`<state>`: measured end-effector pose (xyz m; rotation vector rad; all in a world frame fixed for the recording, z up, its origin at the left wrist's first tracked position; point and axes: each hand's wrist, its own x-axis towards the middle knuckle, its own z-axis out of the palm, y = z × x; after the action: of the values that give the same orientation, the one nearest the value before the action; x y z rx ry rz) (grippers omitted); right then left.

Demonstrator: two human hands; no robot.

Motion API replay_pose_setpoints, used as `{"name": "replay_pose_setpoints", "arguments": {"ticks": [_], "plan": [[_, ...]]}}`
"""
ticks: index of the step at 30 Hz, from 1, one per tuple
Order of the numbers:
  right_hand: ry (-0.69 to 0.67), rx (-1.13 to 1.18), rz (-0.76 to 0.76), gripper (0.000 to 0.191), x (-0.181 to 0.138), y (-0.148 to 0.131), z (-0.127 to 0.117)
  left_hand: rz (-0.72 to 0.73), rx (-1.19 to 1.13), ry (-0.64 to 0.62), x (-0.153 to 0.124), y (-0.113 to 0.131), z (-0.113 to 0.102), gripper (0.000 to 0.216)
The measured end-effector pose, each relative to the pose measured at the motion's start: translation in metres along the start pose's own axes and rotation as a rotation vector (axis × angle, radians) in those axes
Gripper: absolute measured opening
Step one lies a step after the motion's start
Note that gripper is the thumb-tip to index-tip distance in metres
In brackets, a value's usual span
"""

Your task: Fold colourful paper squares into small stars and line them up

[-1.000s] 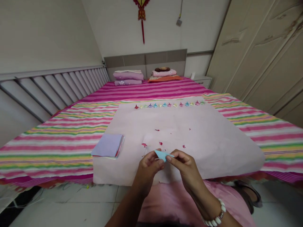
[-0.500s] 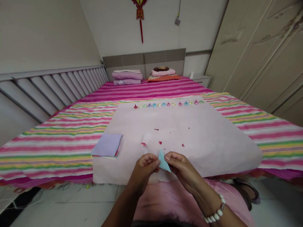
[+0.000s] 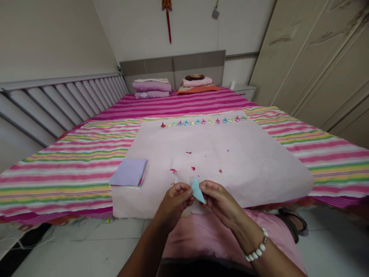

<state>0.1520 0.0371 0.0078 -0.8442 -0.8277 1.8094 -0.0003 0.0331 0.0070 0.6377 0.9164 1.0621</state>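
Note:
Both of my hands pinch a small light blue folded paper (image 3: 197, 190) just above the near edge of a pale pink sheet (image 3: 245, 161) spread on the bed. My left hand (image 3: 175, 201) grips its left side with thumb and fingertips. My right hand (image 3: 220, 201), with a white bead bracelet on the wrist, grips its right side. The paper stands tilted, one point up. A stack of square coloured papers (image 3: 128, 173), lilac on top, lies to the left of my hands. A row of several small folded paper shapes (image 3: 203, 122) lines the sheet's far edge.
Small red paper scraps (image 3: 173, 171) dot the sheet in front of my hands. The bed has a pink striped cover (image 3: 72, 161), folded pillows (image 3: 152, 87) at the headboard, a slatted rail on the left and a wardrobe (image 3: 317, 65) on the right. A dark shoe (image 3: 294, 223) lies on the floor.
The blue paper turned from lying flat between my fingers to standing on edge with a point up. My hands drew a little closer together; the view tilted down slightly.

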Motion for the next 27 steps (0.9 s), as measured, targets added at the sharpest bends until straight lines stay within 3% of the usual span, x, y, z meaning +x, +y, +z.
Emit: {"name": "replay_pose_setpoints", "arguments": {"ticks": [5,14,18,23,27], "plan": [[-0.002,-0.003,-0.010,0.021,0.002,0.003,-0.003,0.017,0.025,-0.035,0.001,0.000,-0.003,0.029],[0.006,-0.262,-0.144,0.017,0.005,0.005,-0.006,0.064,0.119,0.066,0.007,-0.005,-0.003,0.031],[0.094,-0.423,-0.256,0.010,0.013,0.009,-0.008,0.181,0.308,0.091,0.010,-0.008,0.000,0.025],[0.220,-0.526,-0.397,0.012,0.024,0.013,-0.008,0.393,0.618,0.175,0.012,-0.009,0.009,0.040],[0.229,-0.500,-0.414,0.015,0.028,0.015,-0.007,0.514,0.723,0.215,0.016,-0.009,0.011,0.026]]}}
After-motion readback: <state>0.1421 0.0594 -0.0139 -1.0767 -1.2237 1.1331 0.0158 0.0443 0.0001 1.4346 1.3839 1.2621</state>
